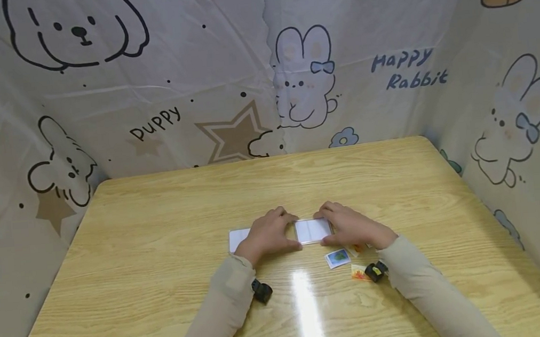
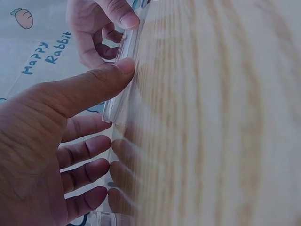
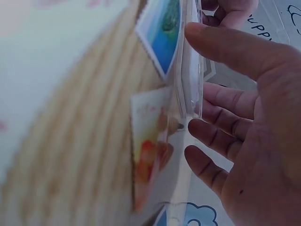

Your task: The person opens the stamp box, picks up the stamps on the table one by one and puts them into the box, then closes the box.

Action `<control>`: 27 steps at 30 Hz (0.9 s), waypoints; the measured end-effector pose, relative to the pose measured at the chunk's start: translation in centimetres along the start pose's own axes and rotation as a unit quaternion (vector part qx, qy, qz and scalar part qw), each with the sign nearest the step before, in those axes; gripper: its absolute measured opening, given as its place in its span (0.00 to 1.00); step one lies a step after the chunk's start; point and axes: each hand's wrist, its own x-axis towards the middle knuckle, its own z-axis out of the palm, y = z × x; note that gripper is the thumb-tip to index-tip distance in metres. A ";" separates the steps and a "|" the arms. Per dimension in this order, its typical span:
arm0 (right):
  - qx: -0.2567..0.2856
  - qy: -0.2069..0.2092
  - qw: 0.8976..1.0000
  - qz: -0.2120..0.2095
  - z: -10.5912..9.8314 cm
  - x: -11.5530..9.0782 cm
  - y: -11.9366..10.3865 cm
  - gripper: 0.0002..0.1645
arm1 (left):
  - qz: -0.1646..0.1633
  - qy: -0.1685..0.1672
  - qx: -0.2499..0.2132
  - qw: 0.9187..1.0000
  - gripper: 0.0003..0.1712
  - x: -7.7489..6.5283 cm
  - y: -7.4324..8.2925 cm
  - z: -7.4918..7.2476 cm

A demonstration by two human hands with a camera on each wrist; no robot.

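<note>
L hand (image 1: 268,235) & R hand (image 1: 351,228) pinch case (image 1: 313,231) betw. them, at its ends. Prob. early on: stamps (image 1: 338,258) loose nearside of R grip, none seen in case; 2nd case (image 1: 237,240) by L hand.

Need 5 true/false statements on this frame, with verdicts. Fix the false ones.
1. The left hand and right hand both touch one clear plastic case. True.
2. Both forearms are bare. False: beige sleeves cover them.
3. The left hand partly hides a second case in the head view. True.
4. The blue-green stamp lies nearer the person than the clear plastic case. True.
5. That stamp is inside a case. False: it lies on the wooden table.
</note>
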 end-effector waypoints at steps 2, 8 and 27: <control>0.003 0.002 1.000 -0.004 -0.1 0.0 0.1 0.37 | -0.001 -0.001 -0.007 1.000 0.42 0.0 0.0 0.0; 0.007 0.007 1.000 -0.016 -0.9 -0.4 0.2 0.36 | -0.005 -0.004 -0.033 0.999 0.40 -0.1 -0.1 0.0; 0.008 0.029 1.000 0.000 -4.0 1.8 1.7 0.38 | -0.003 0.007 -0.026 1.000 0.37 0.4 -0.3 0.4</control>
